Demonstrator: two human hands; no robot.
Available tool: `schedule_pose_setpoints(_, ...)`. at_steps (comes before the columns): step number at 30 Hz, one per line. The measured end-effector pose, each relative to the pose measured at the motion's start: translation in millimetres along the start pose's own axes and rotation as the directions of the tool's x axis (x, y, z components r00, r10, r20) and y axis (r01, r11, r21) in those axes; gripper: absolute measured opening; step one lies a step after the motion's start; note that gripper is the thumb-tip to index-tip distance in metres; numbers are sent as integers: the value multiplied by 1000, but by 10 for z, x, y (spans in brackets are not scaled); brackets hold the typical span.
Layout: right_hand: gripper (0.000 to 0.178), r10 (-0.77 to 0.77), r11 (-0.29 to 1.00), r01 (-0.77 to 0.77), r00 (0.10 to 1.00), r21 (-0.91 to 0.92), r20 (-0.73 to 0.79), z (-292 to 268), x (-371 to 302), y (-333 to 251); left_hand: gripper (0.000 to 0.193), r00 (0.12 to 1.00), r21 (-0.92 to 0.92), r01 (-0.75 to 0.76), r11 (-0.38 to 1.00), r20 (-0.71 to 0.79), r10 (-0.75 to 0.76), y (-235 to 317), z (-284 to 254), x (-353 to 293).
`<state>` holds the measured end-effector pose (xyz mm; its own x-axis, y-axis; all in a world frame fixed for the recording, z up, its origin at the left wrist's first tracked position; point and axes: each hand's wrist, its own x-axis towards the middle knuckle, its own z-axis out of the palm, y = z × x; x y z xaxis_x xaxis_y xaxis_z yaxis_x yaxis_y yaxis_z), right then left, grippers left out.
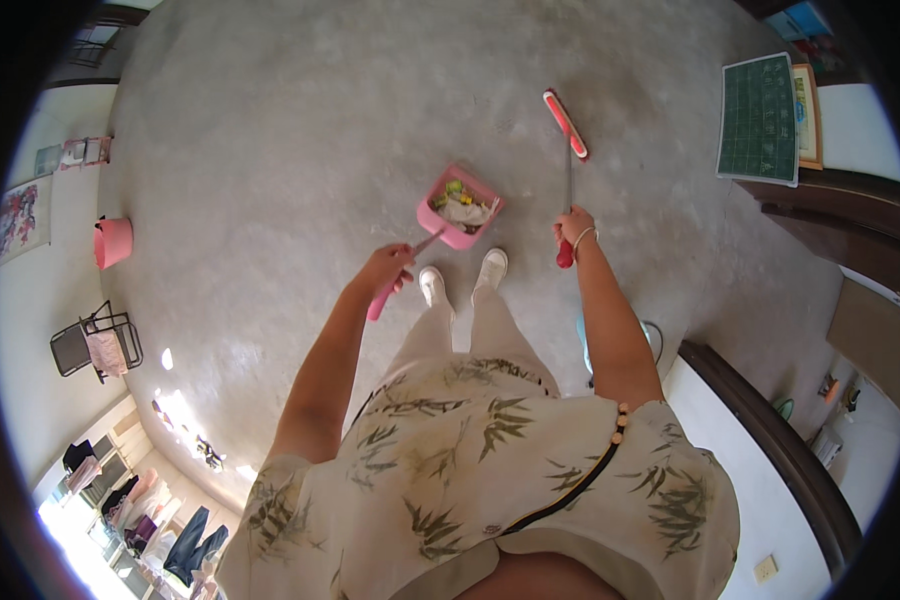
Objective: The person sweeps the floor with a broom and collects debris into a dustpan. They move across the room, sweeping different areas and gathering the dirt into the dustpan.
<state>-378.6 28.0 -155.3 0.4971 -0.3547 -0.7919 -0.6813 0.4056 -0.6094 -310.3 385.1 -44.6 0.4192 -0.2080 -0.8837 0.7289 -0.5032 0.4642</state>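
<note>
My left hand (388, 268) is closed round the handle of a pink dustpan (428, 222), whose pan sits in front of my shoes. Crumpled pale litter (463, 208) with yellow-green bits lies inside the pan. In my right hand (574, 226) is the stick of a broom (567, 125), gripped near its red end. The red and white broom head is farther off on the floor, ahead and to the right of the dustpan, apart from it.
A pink bucket (114, 243) stands by the left wall, with a folding chair (97, 342) nearer me. At the right, a green chalkboard (758, 120) leans above dark furniture. Clothes (192, 545) hang at the lower left. My white shoes (492, 268) are on the grey concrete floor (300, 130).
</note>
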Motion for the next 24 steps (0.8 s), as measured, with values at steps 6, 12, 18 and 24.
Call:
schedule_pose_setpoints(6,13,-95,956,110,993,-273,67,551,278,-188,31,999,-101,48,994,-5,-49,-215,-58,-87)
schedule_pose_setpoints(12,51,83,723,-16,994,-690,64,793,519,-179,35,996,-104,85,991,5,-85,-213,-96,-127)
schedule_pose_setpoints(18,57,-24,232,188,982,-954,188,-92,168,321,34,992,-117,119,986,52,-113,-32,-115,-142)
schedule_pose_setpoints(24,55,125,490,66,981,-869,145,-1123,-667,444,33,986,-65,131,989,115,-123,50,-187,-34)
